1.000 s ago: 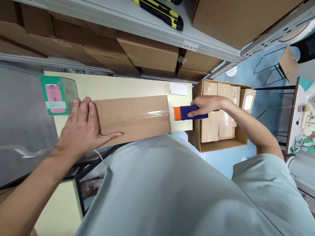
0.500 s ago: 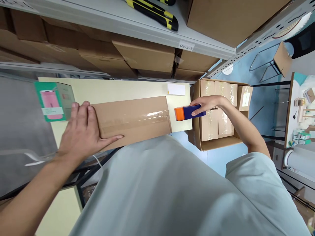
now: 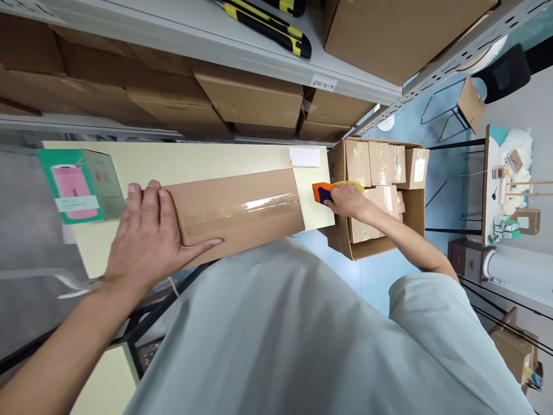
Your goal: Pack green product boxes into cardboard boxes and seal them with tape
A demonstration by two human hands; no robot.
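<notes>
A long cardboard box, with clear shiny tape along its top, lies on the pale yellow table. My left hand holds its left end, fingers along the edge and thumb stretched over the top. At the table's right end, my right hand is closed around a tape dispenser with an orange front, dark blue body and a yellow curved rim. The dispenser is apart from the box. My palm and fingers hide much of it.
A green box with a pink tumbler picture stands at the left. Right of the table is a large open carton of taped boxes. Above, a metal shelf carries yellow-black utility knives. A white card lies behind the long box.
My right hand has turned the tape dispenser, so its orange front tilts and a yellow rim now shows. My left hand stays on the box. The view has shifted slightly.
</notes>
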